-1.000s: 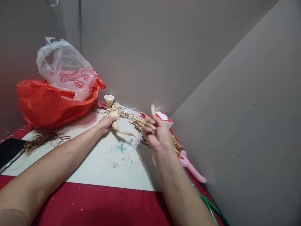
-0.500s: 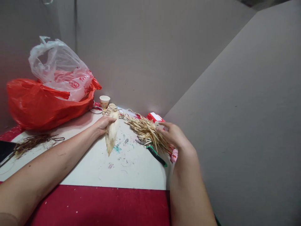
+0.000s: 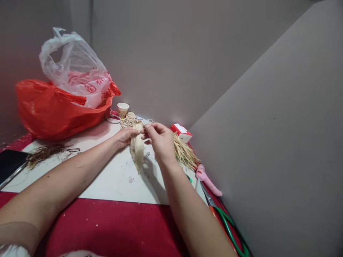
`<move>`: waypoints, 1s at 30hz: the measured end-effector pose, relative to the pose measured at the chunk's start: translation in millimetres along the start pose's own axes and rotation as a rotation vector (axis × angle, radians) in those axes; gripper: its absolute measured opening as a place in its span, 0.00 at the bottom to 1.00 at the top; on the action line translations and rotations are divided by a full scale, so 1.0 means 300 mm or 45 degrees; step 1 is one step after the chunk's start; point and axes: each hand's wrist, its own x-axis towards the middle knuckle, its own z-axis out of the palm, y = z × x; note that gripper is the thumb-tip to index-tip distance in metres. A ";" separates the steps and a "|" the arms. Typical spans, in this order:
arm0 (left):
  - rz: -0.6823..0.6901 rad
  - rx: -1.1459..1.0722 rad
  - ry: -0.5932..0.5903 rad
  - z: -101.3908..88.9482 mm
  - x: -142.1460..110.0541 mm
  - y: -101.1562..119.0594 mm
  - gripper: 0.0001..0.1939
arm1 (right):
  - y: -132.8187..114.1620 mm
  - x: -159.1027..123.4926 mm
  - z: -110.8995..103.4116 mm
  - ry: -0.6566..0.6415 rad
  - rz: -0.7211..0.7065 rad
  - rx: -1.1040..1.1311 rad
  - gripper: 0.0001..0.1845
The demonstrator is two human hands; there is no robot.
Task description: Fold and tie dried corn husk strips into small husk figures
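It's a dried husk (image 3: 137,146), pale straw-yellow, pinched near its far end and held up mid-scene, a touch left of centre! It runs long from far to near, broad through the middle, narrowing to a point at the near end. Fine lines streak down its length, and look, that far end curls unevenly at the rim!

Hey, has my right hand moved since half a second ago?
Yes, left: judged against the red-and-white box, your right hand has gone from mostly right of it to its left.
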 end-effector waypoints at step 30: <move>0.146 0.630 0.063 0.001 -0.029 -0.014 0.03 | 0.360 0.149 -0.073 -0.203 0.183 -0.074 0.12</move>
